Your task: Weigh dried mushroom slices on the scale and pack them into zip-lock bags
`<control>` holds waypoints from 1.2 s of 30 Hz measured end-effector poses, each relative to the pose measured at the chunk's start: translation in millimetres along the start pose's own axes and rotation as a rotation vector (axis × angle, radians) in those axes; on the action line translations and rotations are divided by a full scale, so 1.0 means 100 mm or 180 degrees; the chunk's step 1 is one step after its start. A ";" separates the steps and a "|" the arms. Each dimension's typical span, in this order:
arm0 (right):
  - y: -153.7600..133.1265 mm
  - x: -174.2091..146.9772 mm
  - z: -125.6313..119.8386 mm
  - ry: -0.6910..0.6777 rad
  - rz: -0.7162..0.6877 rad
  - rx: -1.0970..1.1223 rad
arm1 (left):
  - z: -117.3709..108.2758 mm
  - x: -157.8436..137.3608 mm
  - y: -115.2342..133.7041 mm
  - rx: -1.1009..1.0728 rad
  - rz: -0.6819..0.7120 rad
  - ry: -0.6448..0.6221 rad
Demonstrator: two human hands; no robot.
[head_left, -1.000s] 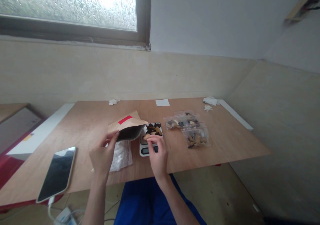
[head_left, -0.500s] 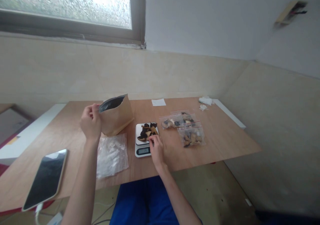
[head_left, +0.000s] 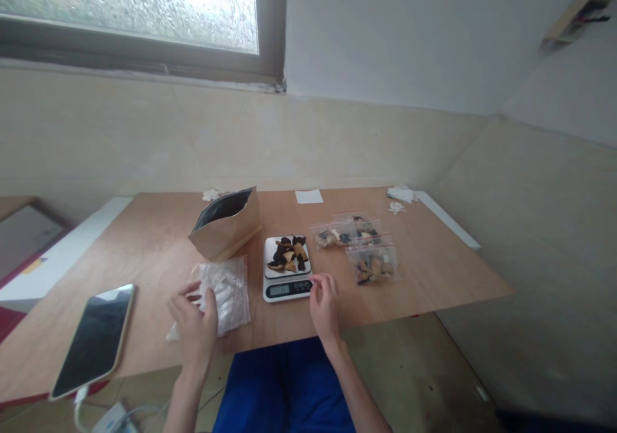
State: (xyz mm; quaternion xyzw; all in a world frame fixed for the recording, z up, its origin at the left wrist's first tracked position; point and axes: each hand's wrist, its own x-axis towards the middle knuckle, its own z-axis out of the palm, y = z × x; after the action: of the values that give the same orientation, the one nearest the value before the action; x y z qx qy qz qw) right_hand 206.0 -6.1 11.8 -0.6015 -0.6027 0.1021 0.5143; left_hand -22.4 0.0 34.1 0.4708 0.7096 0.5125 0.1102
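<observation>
Several dark-and-tan dried mushroom pieces (head_left: 288,254) lie on the white plate of a small digital kitchen scale (head_left: 268,295). Just off the scale's front right corner is my right hand (head_left: 324,304), its fingers drawn together with nothing visible in them. My left hand (head_left: 195,317) hovers at a stack of clear zip bags (head_left: 231,295), thumb and fingers apart; whether it touches them I cannot tell. Behind the bags a brown kraft pouch (head_left: 229,230) stands with its mouth gaping, its dark lining showing and its contents hidden.
Filled zip bags of dried pieces (head_left: 373,267) lie right of the scale. A phone (head_left: 96,336) with a white cable is at the table's left front. A white paper (head_left: 309,196) and crumpled white scraps (head_left: 402,194) sit along the back of the wooden table (head_left: 434,279).
My left hand has let go of the kraft pouch's rim and come down to the clear bags. My right hand has withdrawn from the mushroom pieces to the scale's right front.
</observation>
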 end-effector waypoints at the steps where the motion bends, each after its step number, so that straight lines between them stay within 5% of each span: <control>1: 0.02 -0.03 -0.02 -0.0020 0.0012 0.0007 | 0.01 -0.08 -0.07 -0.0059 -0.0067 -0.0253; 5: 0.04 -0.15 -0.05 -0.0040 0.0104 0.0059 | 0.05 -0.23 -0.17 -0.0186 -0.0161 -0.0758; 14: 0.07 -0.25 -0.11 -0.0058 0.0215 0.0189 | 0.14 0.13 0.03 -0.0309 0.0083 -0.0543; 19: 0.07 -0.25 -0.10 -0.0068 0.0236 0.0209 | 0.25 0.07 -0.24 0.0115 0.0139 -0.1019; 25: -0.01 -0.29 -0.05 -0.0197 0.0187 0.0296 | 0.37 -0.05 -0.47 0.0389 0.0343 -0.0827; 29: -0.08 -0.31 -0.02 -0.0287 0.0122 0.0370 | 0.31 -0.03 -0.42 0.0360 0.0179 -0.0961; 36: -0.21 -0.35 0.05 -0.0545 0.0066 0.0516 | 0.34 -0.09 -0.27 0.1087 0.0683 -0.1026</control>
State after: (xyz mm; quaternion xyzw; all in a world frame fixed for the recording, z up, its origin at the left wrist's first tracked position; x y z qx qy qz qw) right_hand 180.5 -37.7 7.7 -0.5532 -0.6279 0.2068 0.5069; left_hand -10.9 13.5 -6.2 0.6309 0.7051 0.3124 0.0857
